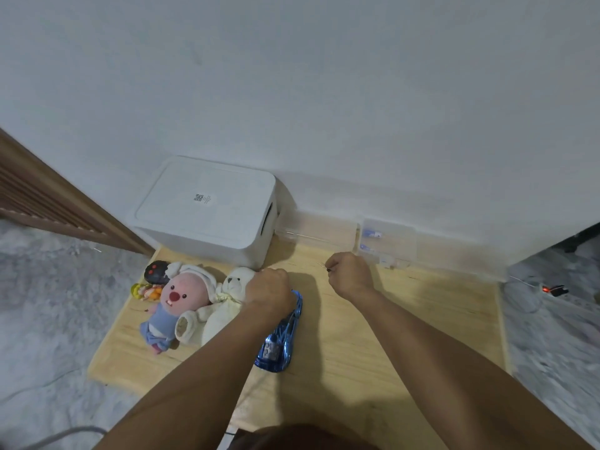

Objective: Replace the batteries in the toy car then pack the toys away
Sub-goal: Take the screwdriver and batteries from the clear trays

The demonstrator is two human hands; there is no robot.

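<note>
A shiny blue toy car point(280, 339) lies on the wooden table point(406, 323), its length running away from me. My left hand point(268, 292) is closed over the car's far end. My right hand point(349, 274) hovers to the right of it, fingers pinched on a small thin tool, probably a screwdriver point(324, 267), whose tip pokes out to the left. Blue batteries point(371, 234) lie in a clear plastic case point(389, 241) by the wall. A pink plush point(175, 303) and a white bear plush point(227, 306) lie left of the car.
A white lidded storage box point(207, 206) stands at the table's back left against the wall. A dark round toy point(156, 272) and a small yellow figure point(146, 291) sit by the plushes. A clear flat lid point(319, 230) lies by the wall. Grey carpet surrounds the table.
</note>
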